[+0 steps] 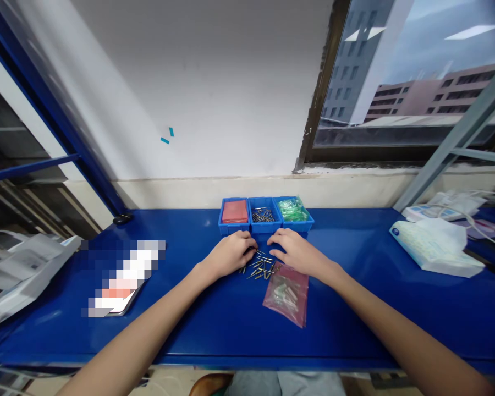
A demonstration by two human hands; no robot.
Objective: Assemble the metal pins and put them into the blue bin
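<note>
My left hand and my right hand rest palm-down on the blue table, either side of a small heap of metal pins. The fingertips of both hands touch the pins; whether either grips one is hidden. A pink translucent bag with small green parts inside lies under my right wrist. Just beyond my hands stand three small blue bins: one with pink bags, one with metal pins, one with green parts.
A blurred flat object lies at the left. A white packet of tissues and cables sit at the right. A grey device stands at the far left edge. The wall and window sill run behind the bins.
</note>
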